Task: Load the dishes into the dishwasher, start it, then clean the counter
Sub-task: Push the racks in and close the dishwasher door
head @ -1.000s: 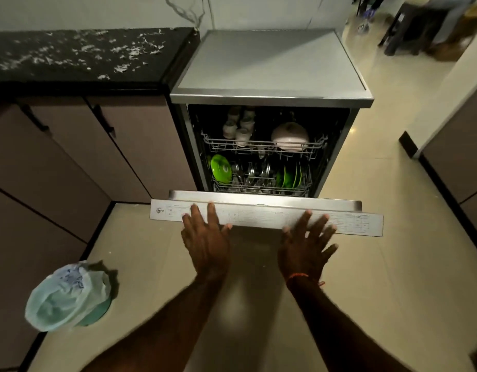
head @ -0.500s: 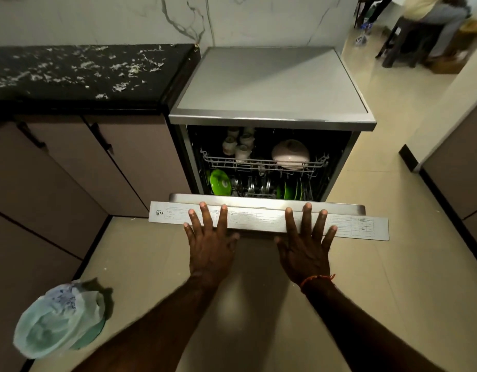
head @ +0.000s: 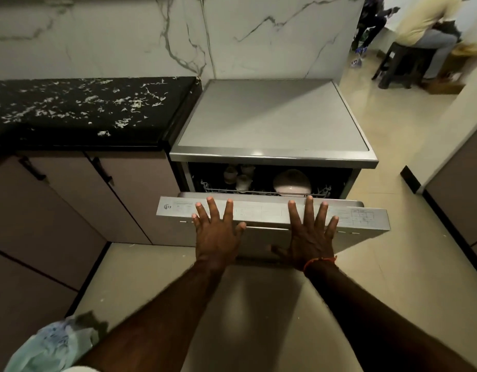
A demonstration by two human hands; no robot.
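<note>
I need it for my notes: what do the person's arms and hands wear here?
Both forearms are bare: no sleeves, no gloves. The right hand has a thin orange-red thread band around the wrist. The left hand and its wrist wear nothing. No rings or watch can be seen.

Brushed matt metal dishwasher door (head: 272,213), glossy speckled black stone counter (head: 79,111)

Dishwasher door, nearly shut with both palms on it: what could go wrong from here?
1. The upper rack looks close to the door edge; it may block closing.
2. The left hand and right hand have fingertips over the top edge; they could get pinched.
3. Scraps remain on the counter.
</note>
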